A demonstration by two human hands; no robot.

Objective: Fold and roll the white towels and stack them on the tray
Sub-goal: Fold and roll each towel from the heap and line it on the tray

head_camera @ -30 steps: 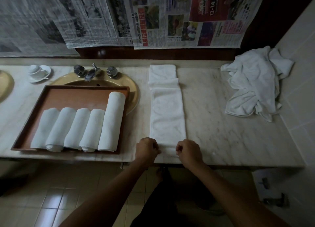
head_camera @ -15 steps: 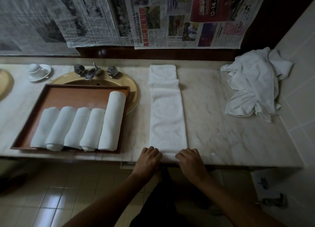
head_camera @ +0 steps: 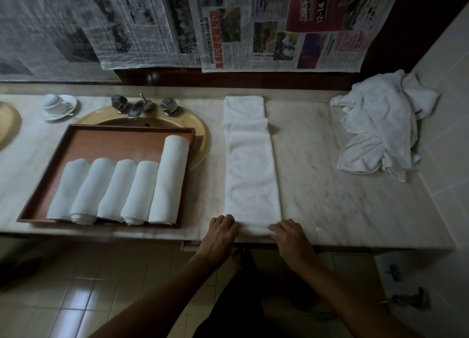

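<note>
Left hand point(head_camera: 223, 229) and right hand point(head_camera: 289, 233), fingers curled over near end of folded towel point(head_camera: 251, 175), start tight roll; strip lies lengthwise on worktop point(head_camera: 342, 185) for rolling away.

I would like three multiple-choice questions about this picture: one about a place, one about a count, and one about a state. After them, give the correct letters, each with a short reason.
1. Where is the pile of unfolded towels?
A. inside the tray
B. at the far right of the counter, by the tiled wall
C. in the sink

2. How many rolled towels lie on the tray?
A. three
B. five
C. seven

3. In what state is the long folded towel?
A. fully rolled
B. crumpled
C. flat, with only its near end rolled under the left hand and right hand

Answers: 1 B, the heap lies beside the wall tiles. 2 B, four short rolls and one longer roll lie side by side. 3 C, a small roll shows between the hands.
</note>
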